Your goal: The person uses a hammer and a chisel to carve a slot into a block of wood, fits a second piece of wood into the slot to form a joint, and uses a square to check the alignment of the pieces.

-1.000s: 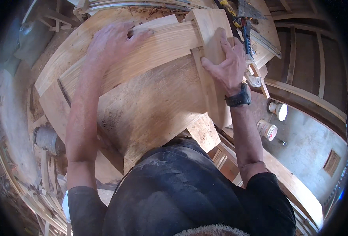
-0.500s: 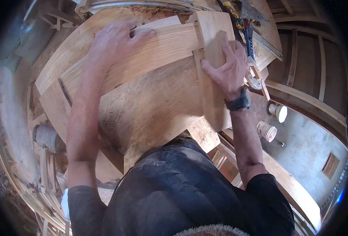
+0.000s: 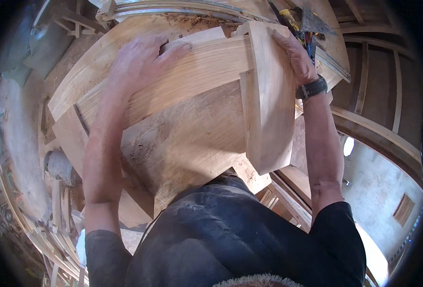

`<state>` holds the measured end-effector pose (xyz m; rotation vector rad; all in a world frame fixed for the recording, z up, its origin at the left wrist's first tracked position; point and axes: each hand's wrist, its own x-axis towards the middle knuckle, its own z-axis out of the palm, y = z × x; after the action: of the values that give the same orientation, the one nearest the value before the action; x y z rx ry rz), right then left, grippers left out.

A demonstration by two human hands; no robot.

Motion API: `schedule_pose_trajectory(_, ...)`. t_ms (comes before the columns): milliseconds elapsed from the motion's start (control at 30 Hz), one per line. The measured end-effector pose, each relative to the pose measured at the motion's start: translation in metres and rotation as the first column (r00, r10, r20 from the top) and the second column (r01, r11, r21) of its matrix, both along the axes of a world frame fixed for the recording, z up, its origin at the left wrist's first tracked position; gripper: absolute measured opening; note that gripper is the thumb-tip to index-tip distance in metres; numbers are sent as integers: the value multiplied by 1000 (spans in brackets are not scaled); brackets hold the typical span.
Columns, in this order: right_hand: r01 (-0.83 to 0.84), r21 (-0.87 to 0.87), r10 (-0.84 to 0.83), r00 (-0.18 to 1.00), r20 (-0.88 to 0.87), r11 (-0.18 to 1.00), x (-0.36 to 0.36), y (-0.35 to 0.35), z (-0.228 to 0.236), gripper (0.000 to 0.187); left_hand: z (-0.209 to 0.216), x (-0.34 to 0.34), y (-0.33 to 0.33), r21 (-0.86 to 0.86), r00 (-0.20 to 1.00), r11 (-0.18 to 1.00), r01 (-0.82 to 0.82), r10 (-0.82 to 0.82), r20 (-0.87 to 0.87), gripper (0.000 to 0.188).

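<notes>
1. Planks first: my left hand [image 3: 142, 60] is spread flat, fingers apart, pressing down on the long curved plank [image 3: 173, 81] that runs across the work from lower left up toward the right. It isn't clamped around anything, just palm and fingers on the face.

2. My right hand [image 3: 295, 55] is wrapped over the far top corner of the shorter upright plank [image 3: 269, 95], fingers closed on its edge. The wristwatch [image 3: 312, 88] sits just below that.

3. Where things are: the shorter plank crosses the curved one near its right end, touching it, with what looks like a notch on its left edge where they meet. Both rest over the big rough board [image 3: 187, 143] on the tabletop [image 3: 84, 79], right in front of my chest.

4. Direction: the short plank's long axis runs away from me, its near end rounded off and hanging past the board's edge. The curved one runs crossways to it.

5. Handling, my guess: solid timber, stiff, no flex, decent heft. Bare sawn faces, so not slippery, but the sawdust might let it slide. I'd take it by the edges near the ends, not the thin notched part.

6. Some hand tools [image 3: 300, 24] with yellow and blue handles lie just past my right hand.
</notes>
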<state>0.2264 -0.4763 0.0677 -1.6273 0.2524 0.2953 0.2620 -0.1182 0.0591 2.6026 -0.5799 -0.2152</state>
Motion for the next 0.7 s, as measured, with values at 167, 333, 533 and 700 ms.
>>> schedule_pose_trajectory(167,-69,-73,71,997,16,995,7,1,11,47,3,7,-1,10,995,1000,2,-1,-104,70)
schedule_pose_trajectory(333,-156,-269,178,982,62,950,13,-5,6,54,2,5,3,-3,997,1000,10,-10,-83,68)
schedule_pose_trajectory(533,-224,-280,263,958,111,933,21,-4,-11,58,4,12,-6,39,985,999,-9,16,-169,66)
schedule_pose_trajectory(700,-65,-243,98,987,127,968,-12,15,-15,56,-6,3,1,3,991,1000,-10,10,-137,63)
